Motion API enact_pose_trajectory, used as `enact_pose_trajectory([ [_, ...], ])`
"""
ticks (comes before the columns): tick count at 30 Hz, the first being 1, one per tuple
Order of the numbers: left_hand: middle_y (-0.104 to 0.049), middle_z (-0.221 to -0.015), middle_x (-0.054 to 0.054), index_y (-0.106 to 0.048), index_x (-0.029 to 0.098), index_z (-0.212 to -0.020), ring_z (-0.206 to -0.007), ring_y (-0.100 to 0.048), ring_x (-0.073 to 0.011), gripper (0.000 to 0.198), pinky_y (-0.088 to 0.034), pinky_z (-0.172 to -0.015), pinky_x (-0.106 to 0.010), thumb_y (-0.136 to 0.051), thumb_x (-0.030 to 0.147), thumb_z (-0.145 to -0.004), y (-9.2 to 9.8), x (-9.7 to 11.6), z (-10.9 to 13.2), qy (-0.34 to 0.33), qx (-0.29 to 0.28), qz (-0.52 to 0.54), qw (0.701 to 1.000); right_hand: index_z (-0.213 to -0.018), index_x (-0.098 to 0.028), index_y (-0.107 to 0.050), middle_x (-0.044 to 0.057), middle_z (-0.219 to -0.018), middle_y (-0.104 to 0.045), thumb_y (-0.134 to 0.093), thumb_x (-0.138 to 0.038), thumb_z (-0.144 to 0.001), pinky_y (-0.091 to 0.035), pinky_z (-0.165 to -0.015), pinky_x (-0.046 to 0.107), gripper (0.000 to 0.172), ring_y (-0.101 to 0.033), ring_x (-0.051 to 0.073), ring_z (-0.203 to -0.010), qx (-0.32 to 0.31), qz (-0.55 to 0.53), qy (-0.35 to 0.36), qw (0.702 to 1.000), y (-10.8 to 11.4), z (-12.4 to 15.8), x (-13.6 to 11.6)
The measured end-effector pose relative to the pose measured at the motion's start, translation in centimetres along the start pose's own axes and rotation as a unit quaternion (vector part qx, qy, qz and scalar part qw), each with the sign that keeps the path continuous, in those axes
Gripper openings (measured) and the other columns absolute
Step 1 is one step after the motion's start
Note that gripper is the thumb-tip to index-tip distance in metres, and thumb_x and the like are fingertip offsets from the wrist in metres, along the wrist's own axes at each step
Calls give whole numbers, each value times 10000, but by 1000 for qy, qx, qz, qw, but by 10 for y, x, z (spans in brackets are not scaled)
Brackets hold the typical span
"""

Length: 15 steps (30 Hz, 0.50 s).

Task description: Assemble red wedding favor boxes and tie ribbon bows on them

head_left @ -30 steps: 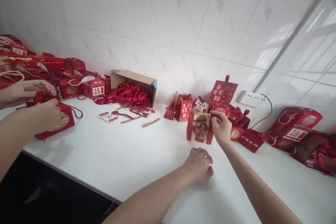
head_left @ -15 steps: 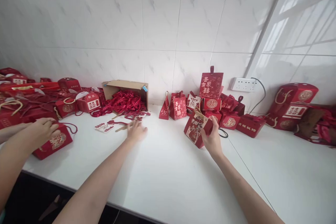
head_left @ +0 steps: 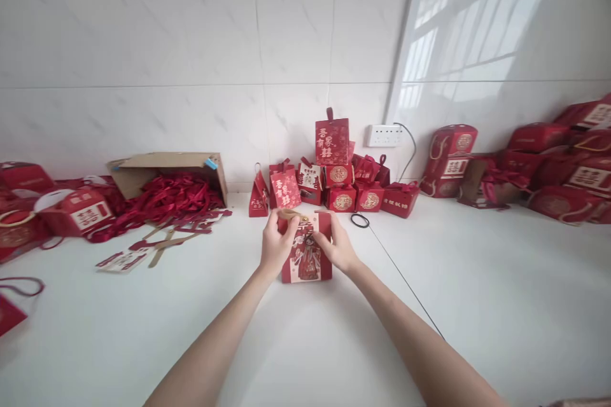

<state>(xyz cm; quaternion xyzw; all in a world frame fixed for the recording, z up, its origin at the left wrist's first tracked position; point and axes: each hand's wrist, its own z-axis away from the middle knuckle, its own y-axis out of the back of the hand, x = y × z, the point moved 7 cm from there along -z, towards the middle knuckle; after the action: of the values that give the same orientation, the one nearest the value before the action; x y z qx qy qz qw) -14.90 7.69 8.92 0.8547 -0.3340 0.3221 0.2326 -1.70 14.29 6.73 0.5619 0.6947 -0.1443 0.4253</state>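
Note:
A small red gift box [head_left: 305, 259] with a printed figure on its front stands on the white table [head_left: 305, 343] right in front of me. My left hand [head_left: 277, 243] grips its left side, fingers curled over the top edge. My right hand [head_left: 337, 245] grips its right side in the same way. A gold-coloured handle or strip lies across the box top between my thumbs.
A pile of red gift boxes [head_left: 334, 184] stands against the tiled wall behind, beside a black hair band [head_left: 359, 220]. At the left, a tipped cardboard box [head_left: 165, 168] spills red ribbons [head_left: 162, 203]. More red boxes [head_left: 539, 165] line the right wall near a socket [head_left: 384, 135].
My right hand brought the red box to the table's middle. My left hand came back from the ribbons and took hold of it. The other person's hands at the left have left the view.

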Motion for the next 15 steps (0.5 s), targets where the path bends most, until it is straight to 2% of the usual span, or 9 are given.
enact_pose_trajectory([
  [2, -655, -805, -25, -555, 177, -850, -789, -632, -162, 223, -495, -736, -264, -554, 398, -822, 2, -1, 6, 13, -2, 26, 1000, -1137, -185, -422, 82, -990, -616, -510, -311, -811, -487, -807, 390, 360, -608, 222, -883, 46, 46, 55, 996, 5, 3, -15],
  [4, -642, -740, -7, -566, 175, -817, -711, -615, -146, 235, -490, -666, -242, -568, 410, -815, 6, 0, 10, 10, -10, 31, 999, -1077, -188, -450, 86, -976, -587, -495, -272, -829, -479, -810, 380, 265, -585, 215, -910, 91, 80, 129, 984, 7, 8, -32],
  [7, -629, -703, 5, -582, 174, -763, -669, -593, -127, 231, -482, -647, -225, -583, 401, -808, 15, 10, 7, -20, -9, 11, 1000, -940, -202, -487, 54, -854, -547, -442, -188, -843, -480, -744, 341, 107, -557, 191, -828, 99, 101, 201, 969, 2, 14, -50],
  [12, -683, -816, -24, -658, 175, -818, -750, -631, -145, 213, -510, -695, -238, -611, 382, -794, 19, 33, -3, -55, -65, 3, 996, -885, -208, -477, 42, -808, -492, -402, -139, -852, -482, -702, 339, 108, -522, 188, -790, 49, 99, 222, 969, -8, 16, -59],
  [13, -690, -836, -31, -668, 176, -861, -768, -639, -155, 228, -518, -699, -247, -594, 385, -805, 19, 36, -4, -56, -78, 6, 995, -898, -208, -480, 53, -840, -489, -402, -143, -859, -486, -729, 356, 108, -523, 195, -825, 49, 106, 220, 968, -9, 16, -59],
  [15, -693, -915, -55, -667, 171, -948, -859, -648, -186, 274, -533, -737, -274, -543, 386, -833, 18, 39, -5, -55, -101, 4, 993, -957, -206, -492, 93, -971, -482, -429, -177, -875, -475, -818, 409, 108, -512, 222, -957, 89, 137, 200, 966, -5, 14, -57],
])
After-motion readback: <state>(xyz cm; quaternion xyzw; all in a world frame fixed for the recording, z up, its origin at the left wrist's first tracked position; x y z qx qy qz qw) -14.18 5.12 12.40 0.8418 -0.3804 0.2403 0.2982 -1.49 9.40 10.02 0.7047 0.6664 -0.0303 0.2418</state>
